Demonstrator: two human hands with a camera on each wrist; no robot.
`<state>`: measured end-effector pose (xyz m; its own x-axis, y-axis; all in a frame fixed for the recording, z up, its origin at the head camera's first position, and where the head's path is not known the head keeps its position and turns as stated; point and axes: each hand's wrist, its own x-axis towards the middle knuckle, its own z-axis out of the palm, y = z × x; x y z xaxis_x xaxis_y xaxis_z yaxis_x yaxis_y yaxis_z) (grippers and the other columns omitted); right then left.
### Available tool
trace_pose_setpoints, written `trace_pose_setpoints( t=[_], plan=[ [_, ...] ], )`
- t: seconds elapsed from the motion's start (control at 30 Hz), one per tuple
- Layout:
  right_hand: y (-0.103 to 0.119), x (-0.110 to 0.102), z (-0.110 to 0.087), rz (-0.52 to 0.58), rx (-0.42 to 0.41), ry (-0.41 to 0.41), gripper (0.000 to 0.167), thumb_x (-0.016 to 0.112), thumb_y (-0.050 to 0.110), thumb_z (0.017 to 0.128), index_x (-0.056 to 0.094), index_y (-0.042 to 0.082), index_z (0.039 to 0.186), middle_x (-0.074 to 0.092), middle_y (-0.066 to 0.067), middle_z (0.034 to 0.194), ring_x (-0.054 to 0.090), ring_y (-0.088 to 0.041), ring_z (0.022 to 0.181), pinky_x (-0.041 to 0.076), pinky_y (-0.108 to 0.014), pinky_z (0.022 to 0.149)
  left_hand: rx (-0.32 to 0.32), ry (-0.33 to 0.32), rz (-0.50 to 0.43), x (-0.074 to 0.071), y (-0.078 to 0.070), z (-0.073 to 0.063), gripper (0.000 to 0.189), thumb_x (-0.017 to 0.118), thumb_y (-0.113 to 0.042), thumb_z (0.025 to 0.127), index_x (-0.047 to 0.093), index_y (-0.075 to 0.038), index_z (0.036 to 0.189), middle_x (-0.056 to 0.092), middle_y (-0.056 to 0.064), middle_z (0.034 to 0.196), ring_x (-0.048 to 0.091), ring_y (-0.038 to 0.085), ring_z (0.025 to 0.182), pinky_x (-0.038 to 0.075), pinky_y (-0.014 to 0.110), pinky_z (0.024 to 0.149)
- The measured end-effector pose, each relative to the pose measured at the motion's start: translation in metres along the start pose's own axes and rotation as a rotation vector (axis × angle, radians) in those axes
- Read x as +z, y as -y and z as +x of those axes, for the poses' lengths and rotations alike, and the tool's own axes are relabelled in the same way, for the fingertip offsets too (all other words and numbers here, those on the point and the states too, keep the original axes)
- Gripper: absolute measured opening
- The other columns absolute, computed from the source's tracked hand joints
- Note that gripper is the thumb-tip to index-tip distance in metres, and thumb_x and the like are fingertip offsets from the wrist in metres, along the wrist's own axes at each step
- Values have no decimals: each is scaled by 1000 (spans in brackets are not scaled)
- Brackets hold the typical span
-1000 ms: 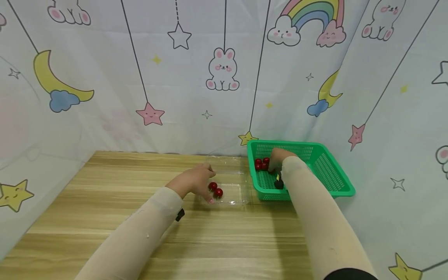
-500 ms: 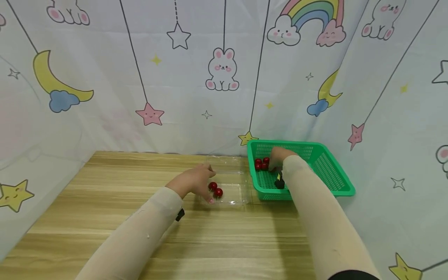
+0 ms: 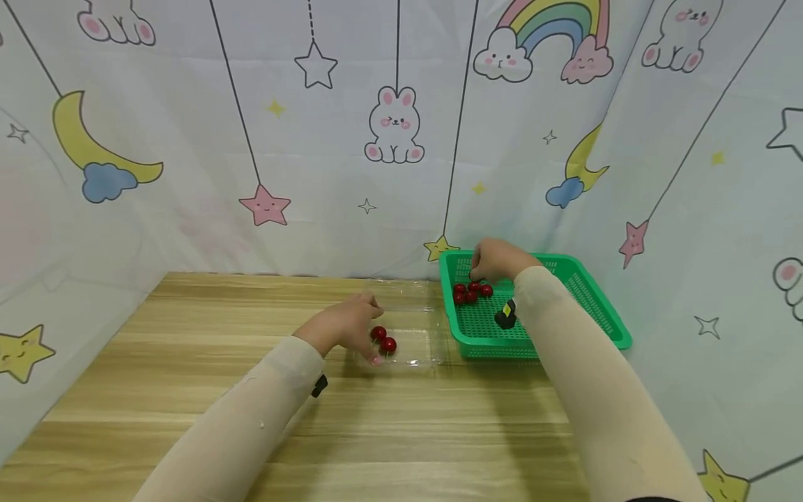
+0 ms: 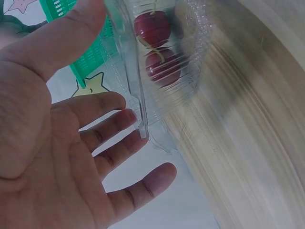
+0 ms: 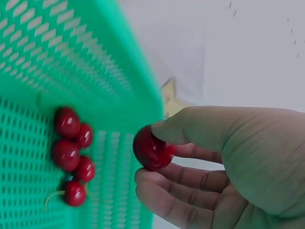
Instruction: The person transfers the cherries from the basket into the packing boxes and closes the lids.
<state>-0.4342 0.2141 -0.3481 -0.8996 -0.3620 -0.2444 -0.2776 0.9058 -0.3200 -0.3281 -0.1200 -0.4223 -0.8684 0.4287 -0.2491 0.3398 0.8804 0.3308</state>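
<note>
Head: right fingers (image 3: 479, 261) partly hide pinched cherry (image 5: 147, 150).

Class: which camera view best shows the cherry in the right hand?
The right wrist view: the held cherry appears large in the right hand. The head view shows it tiny, mostly hidden; the left wrist view omits it.

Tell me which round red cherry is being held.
The round red cherry pinched by the right hand; five others lie in the green plastic basket, two in the clear plastic container.

White backdrop (image 3: 314, 153) with cartoon bunnies (image 3: 394, 129), stars (image 3: 265, 205), moons (image 3: 70, 131) and a rainbow (image 3: 555, 21) behind a wood-grained tabletop (image 3: 408, 432).
</note>
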Motion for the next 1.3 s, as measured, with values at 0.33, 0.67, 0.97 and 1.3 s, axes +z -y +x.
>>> trace_pose_setpoints(
  t=[0.33,0.67,0.97,1.3],
  plan=[
    [78,28,-19,-138,-159,-25,10,73,11,108,81,5,108,76,-10,104,59,-18,81,58,-39,82,-3,9,-15,-1,-2,-3,109,107,-39,80,53,-4,169,48,15,170,46,39,160,51,56,128],
    [126,90,-16,-192,-326,93,31,88,10,99,69,13,74,56,6,67,46,-11,63,43,-26,62,-2,25,-11,-2,-1,-2,109,106,-41,82,52,-6,170,47,15,169,47,39,158,54,55,123],
    [131,133,-4,-167,-331,92,21,98,15,91,81,9,80,72,4,75,59,-11,71,58,-30,72,3,25,-2,-2,-1,-3,110,105,-43,83,51,-7,171,47,14,170,46,39,159,54,56,124],
    [132,146,-3,-39,-373,95,29,94,12,93,77,12,70,62,9,63,50,-7,62,45,-24,61,24,17,23,-1,0,-1,110,105,-46,82,52,-6,170,51,14,165,51,37,152,56,54,121]
  ],
)
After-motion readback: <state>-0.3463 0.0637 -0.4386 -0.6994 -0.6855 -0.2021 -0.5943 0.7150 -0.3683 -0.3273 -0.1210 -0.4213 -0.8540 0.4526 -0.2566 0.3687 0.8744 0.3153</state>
